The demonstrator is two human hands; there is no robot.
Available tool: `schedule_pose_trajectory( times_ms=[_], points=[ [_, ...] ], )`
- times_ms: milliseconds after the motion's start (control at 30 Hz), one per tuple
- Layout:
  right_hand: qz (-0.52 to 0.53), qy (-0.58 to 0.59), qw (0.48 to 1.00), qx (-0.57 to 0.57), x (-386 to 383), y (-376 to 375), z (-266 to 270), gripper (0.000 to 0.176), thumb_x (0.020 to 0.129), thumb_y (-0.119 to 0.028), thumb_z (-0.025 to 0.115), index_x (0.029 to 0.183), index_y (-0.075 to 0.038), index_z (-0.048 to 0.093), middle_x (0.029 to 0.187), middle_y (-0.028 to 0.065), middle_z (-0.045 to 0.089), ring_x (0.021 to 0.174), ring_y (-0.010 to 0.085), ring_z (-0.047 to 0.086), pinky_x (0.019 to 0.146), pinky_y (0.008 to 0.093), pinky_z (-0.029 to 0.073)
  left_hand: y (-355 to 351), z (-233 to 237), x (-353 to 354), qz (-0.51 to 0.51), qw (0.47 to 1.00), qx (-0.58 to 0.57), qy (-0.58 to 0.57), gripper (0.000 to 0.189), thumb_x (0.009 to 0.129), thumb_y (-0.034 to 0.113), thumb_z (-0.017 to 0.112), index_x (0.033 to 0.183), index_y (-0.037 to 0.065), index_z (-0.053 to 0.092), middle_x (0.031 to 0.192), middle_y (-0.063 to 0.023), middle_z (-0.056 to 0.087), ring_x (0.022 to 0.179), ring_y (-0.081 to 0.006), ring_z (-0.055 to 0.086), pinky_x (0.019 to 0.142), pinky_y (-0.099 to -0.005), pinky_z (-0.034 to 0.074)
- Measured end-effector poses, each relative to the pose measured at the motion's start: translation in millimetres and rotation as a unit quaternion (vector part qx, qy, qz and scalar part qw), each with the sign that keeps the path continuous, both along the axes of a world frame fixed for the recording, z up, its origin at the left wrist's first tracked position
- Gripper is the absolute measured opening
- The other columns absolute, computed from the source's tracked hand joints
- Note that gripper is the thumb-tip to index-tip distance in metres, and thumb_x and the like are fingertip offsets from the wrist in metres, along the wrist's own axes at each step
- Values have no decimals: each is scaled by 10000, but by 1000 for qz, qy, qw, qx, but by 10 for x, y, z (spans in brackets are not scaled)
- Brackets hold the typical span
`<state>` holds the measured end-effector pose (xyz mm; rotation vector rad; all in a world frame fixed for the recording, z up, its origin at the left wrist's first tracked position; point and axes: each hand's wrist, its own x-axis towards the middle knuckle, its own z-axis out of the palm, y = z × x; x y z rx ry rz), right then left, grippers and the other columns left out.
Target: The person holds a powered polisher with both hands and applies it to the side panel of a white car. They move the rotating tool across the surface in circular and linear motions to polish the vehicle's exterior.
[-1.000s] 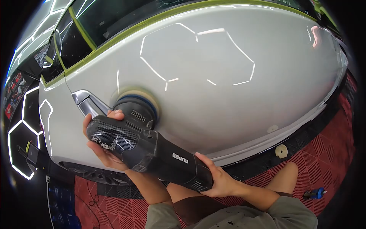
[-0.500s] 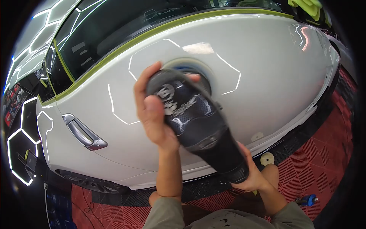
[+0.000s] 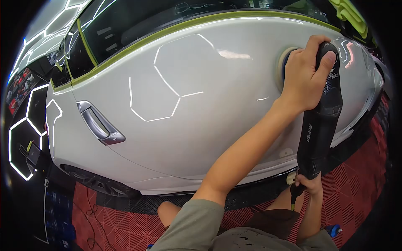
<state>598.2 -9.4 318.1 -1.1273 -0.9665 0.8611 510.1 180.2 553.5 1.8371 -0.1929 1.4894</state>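
A black polisher (image 3: pixel 319 134) stands tilted against the white car door (image 3: pixel 222 121), towards its right part. Its round pad (image 3: pixel 281 71) with a pale rim faces the door panel and appears to touch it. My left hand (image 3: pixel 305 79) is wrapped over the polisher's head, thumb on top. Lower down, my right hand (image 3: pixel 310 184) grips the rear end of the body, where a black cable end (image 3: pixel 296 192) hangs. Most of the pad's face is hidden against the paint.
Green masking tape (image 3: pixel 167 37) lines the window edge. The silver door handle (image 3: pixel 100 125) sits at left. Yellow-green cloths (image 3: pixel 351 19) hang at upper right. On the red tiled floor (image 3: pixel 347 184) are a pale pad (image 3: pixel 291 178), a blue-capped item (image 3: pixel 333 230) and a loose cord (image 3: pixel 90 213).
Both hands have carried the polisher rightwards along the door, from its middle to its right part. The polisher's body has turned more upright in view. Both grips stay on it.
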Motion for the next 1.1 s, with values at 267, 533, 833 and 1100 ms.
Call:
schedule_pose_trajectory(
  times_ms=[267,533,833,1100],
  points=[
    [109,-95,986,-82,-705,191,-24,799,695,43,747,1375,49,328,964,137,629,812,202,676,703,321,566,307,-91,-1257,-5,999,-23,-44,382,988,330,530,1250,52,539,871,-89,656,763,-193,589,745,-308,453],
    [215,-124,958,141,-2229,748,436,1135,693,27,759,1549,-36,15,1463,184,346,1354,254,391,1101,368,330,639,-253,-3016,-15,995,-15,-96,556,1045,446,315,1388,12,368,1005,-336,647,828,-323,701,723,-351,597],
    [289,-149,941,93,-2942,968,662,1119,746,-22,783,1548,-59,4,1421,241,455,1291,326,510,1069,400,392,665,-322,-3968,24,977,-72,-200,546,1041,462,318,1392,49,380,976,-340,643,798,-308,689,684,-350,584],
    [299,-167,938,51,-2590,966,691,1126,746,-48,791,1552,-77,5,1357,229,527,1207,329,582,1013,399,449,655,-257,-3622,37,974,-60,-214,526,1048,443,304,1413,68,357,1008,-326,637,816,-298,679,670,-341,586]
  ],
)
